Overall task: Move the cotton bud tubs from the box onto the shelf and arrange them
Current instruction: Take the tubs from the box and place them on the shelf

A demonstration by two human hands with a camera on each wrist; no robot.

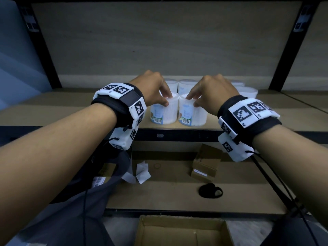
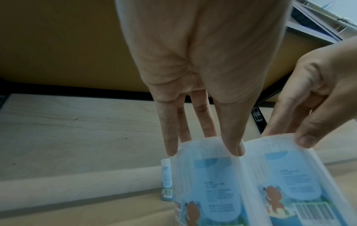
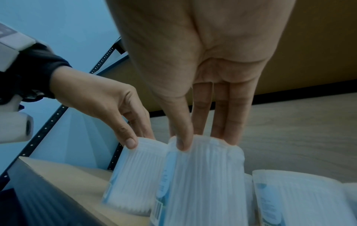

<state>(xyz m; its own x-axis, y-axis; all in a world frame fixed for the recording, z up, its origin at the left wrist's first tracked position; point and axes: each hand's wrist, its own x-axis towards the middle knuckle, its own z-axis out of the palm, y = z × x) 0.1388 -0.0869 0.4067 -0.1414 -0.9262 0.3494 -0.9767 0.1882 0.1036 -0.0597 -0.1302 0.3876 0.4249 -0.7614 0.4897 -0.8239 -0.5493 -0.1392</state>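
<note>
Two clear cotton bud tubs with blue bear labels stand side by side at the front of the wooden shelf [image 1: 71,110]. My left hand [image 1: 166,99] pinches the lid of the left tub [image 1: 164,112] from above; the left wrist view shows its fingers [image 2: 171,146] and thumb curled over that tub's [image 2: 206,183] rim. On the right tub [image 1: 192,114] my right hand [image 1: 192,101] grips the lid the same way, thumb and fingers [image 3: 233,137] around the top of the tub [image 3: 203,183]. Several more tubs [image 1: 188,86] stand behind. The cardboard box [image 1: 182,229] below looks empty.
Another tub [image 1: 248,92] stands to the right of my right hand. Black uprights [image 1: 44,50] frame the shelf. The lower shelf holds small cardboard boxes [image 1: 205,162], paper scraps [image 1: 142,172] and a black round item [image 1: 211,190]. Cables hang from both wrists.
</note>
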